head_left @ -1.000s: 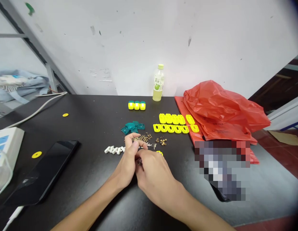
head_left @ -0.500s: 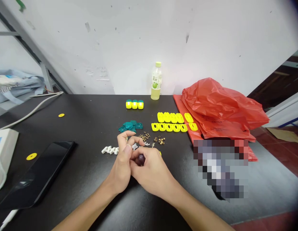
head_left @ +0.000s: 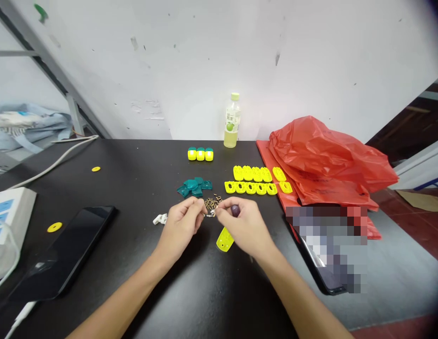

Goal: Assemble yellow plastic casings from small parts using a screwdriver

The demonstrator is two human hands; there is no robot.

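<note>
My left hand (head_left: pixel 182 226) is closed in a pinch above the small brass parts; whatever it pinches is too small to make out. My right hand (head_left: pixel 245 223) is closed around a screwdriver (head_left: pixel 235 210), of which only the dark purple rounded handle end shows. Partly beneath that hand lies a yellow plastic shell (head_left: pixel 224 241). Between and beyond my fingertips are small brass screws (head_left: pixel 212 202). White plastic pieces (head_left: pixel 159 219) lie left of my left hand. Behind it sits a pile of dark green plastic covers (head_left: pixel 194 186).
Yellow shells (head_left: pixel 250 187) stand in two rows at the right. Three yellow-green assembled pieces (head_left: pixel 200 154) and a drink bottle (head_left: pixel 232 123) are at the back. Red plastic bags (head_left: pixel 328 160) cover the right side. A phone (head_left: pixel 67 254) and power strip (head_left: pixel 14 216) occupy the left.
My hands have drawn apart from each other, the right hand moving right with the screwdriver. The yellow shell near it now shows more fully. The view has shifted slightly.
</note>
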